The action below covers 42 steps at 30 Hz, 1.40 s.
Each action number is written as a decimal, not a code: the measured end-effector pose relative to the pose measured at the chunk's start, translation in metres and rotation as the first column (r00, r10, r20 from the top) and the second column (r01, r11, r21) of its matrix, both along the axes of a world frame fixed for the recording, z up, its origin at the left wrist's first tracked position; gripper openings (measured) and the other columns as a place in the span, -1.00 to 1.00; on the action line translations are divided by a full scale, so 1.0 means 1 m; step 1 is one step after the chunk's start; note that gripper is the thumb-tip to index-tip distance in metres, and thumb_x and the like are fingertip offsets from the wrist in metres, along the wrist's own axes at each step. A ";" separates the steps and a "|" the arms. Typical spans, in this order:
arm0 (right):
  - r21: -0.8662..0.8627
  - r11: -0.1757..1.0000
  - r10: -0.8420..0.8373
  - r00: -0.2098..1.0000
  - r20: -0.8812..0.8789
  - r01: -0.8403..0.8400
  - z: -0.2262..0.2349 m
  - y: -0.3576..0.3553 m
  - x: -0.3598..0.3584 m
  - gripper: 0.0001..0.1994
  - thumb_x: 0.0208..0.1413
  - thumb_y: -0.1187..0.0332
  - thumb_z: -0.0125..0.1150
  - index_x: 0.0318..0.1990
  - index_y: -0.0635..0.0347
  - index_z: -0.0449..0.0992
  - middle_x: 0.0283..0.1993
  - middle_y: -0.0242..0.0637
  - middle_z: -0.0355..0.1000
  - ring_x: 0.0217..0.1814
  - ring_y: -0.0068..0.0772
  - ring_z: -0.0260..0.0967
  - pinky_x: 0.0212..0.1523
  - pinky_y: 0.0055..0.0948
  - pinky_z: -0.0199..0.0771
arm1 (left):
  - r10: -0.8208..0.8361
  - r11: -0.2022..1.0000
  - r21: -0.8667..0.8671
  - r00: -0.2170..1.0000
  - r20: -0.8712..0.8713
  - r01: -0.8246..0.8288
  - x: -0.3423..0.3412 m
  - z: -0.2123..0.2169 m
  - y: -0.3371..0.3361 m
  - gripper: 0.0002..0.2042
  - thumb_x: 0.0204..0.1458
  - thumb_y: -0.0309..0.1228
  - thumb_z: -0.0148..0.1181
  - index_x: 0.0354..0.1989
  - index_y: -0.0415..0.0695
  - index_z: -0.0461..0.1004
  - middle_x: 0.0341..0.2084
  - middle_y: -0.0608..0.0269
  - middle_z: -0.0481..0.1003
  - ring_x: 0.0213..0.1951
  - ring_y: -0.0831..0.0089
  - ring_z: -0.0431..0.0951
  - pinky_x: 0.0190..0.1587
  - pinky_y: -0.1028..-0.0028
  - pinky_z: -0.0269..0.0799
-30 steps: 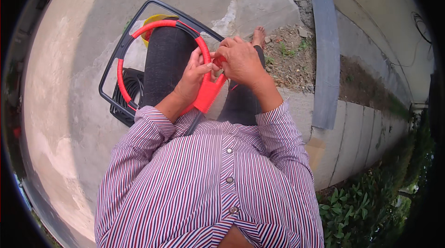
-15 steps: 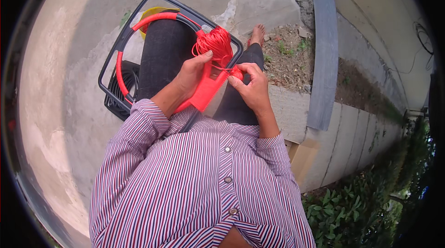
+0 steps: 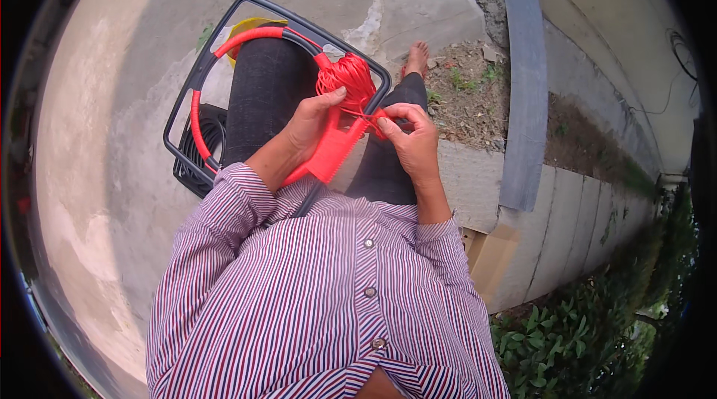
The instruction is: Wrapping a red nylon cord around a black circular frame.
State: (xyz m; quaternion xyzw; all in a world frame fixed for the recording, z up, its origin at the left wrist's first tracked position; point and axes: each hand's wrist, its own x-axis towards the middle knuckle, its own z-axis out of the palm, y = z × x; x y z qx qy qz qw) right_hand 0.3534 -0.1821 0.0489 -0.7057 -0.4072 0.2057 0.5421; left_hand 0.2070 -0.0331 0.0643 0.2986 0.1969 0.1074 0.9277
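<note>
A dark grey tube frame (image 3: pixel 317 33) with rounded corners rests across my lap. Joined to it is a ring (image 3: pixel 196 119) wrapped in sections with red cord, and a broad red woven part (image 3: pixel 332 156) lies nearest my body. My left hand (image 3: pixel 305 126) is closed round the wrapped part, its thumb pressing on a thick bundle of loose red cord (image 3: pixel 346 78); its other fingers are mostly hidden. At the frame's right side, my right hand (image 3: pixel 415 145) pinches a smaller clump of red cord between thumb and fingers. Strands cross the bar between both hands.
On the concrete at left sits a black coil (image 3: pixel 213 138), partly behind the frame. Something yellow (image 3: pixel 250 26) shows beyond my left knee. To the right are a dirt patch (image 3: pixel 467 100), a long grey board (image 3: pixel 521 93), a cardboard piece (image 3: pixel 494 261) and leafy shrubs (image 3: pixel 549 347).
My right hand has shifted slightly right and down with its cord. The loose bundle sits a little lower, and the frame has moved slightly. My left hand keeps its hold.
</note>
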 end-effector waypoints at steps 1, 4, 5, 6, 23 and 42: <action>0.034 0.997 -0.076 0.997 -0.019 0.076 -0.006 0.000 0.001 -0.78 -0.06 0.39 0.38 -0.24 0.25 0.57 -0.28 -0.32 0.49 -0.25 -0.48 0.44 -0.22 -0.50 0.42 | -0.005 1.000 0.002 1.000 0.003 0.005 0.001 0.001 -0.001 -0.48 0.09 -0.11 0.09 0.11 -0.25 0.31 -0.07 -0.01 0.50 -0.13 0.19 0.57 -0.08 0.27 0.52; 0.036 0.990 -0.131 0.990 -0.048 0.133 -0.010 -0.001 0.004 -0.84 0.00 0.41 0.34 -0.28 0.27 0.57 -0.34 -0.34 0.51 -0.30 -0.53 0.44 -0.26 -0.55 0.40 | 0.026 1.000 -0.003 1.000 -0.003 -0.026 0.001 0.000 -0.001 -0.48 0.09 -0.11 0.09 0.11 -0.25 0.32 -0.07 -0.01 0.50 -0.14 0.21 0.57 -0.10 0.29 0.52; 0.024 0.987 -0.147 0.962 -0.230 0.156 -0.011 -0.002 0.005 -0.82 0.03 0.40 0.31 -0.24 0.28 0.55 -0.33 -0.37 0.50 -0.31 -0.56 0.42 -0.26 -0.59 0.39 | 0.027 1.000 -0.003 1.000 -0.004 -0.027 0.001 0.000 0.000 -0.48 0.09 -0.11 0.09 0.11 -0.25 0.32 -0.07 -0.01 0.50 -0.14 0.21 0.57 -0.10 0.29 0.52; 0.007 0.984 -0.159 0.901 -0.403 0.177 -0.011 -0.003 0.007 -0.81 0.07 0.39 0.29 -0.20 0.30 0.53 -0.32 -0.39 0.50 -0.31 -0.60 0.40 -0.26 -0.62 0.38 | 0.043 0.999 -0.005 0.999 -0.005 -0.043 0.000 0.002 0.000 -0.48 0.09 -0.11 0.09 0.11 -0.25 0.32 -0.07 0.00 0.50 -0.14 0.21 0.57 -0.11 0.29 0.52; -0.102 0.994 0.018 0.993 -0.120 -0.030 -0.012 0.002 -0.005 -0.61 0.15 0.11 0.23 -0.13 0.32 0.52 -0.26 -0.26 0.49 -0.23 -0.48 0.40 -0.14 -0.50 0.38 | 0.056 0.998 -0.031 0.998 0.005 -0.055 -0.002 0.001 0.004 -0.51 0.12 -0.13 0.04 0.10 -0.26 0.30 -0.13 0.00 0.50 -0.21 0.20 0.58 -0.18 0.28 0.55; 0.335 0.867 0.090 0.543 -0.835 0.370 0.004 -0.017 0.014 -0.74 -0.02 0.36 0.17 -0.14 0.20 0.47 -0.32 -0.38 0.47 -0.38 -0.55 0.36 -0.35 -0.56 0.34 | -0.007 1.000 0.004 1.000 0.009 0.007 -0.001 -0.012 0.007 -0.52 0.11 -0.22 0.12 0.11 -0.30 0.30 -0.22 0.01 0.51 -0.31 0.32 0.58 -0.24 0.34 0.58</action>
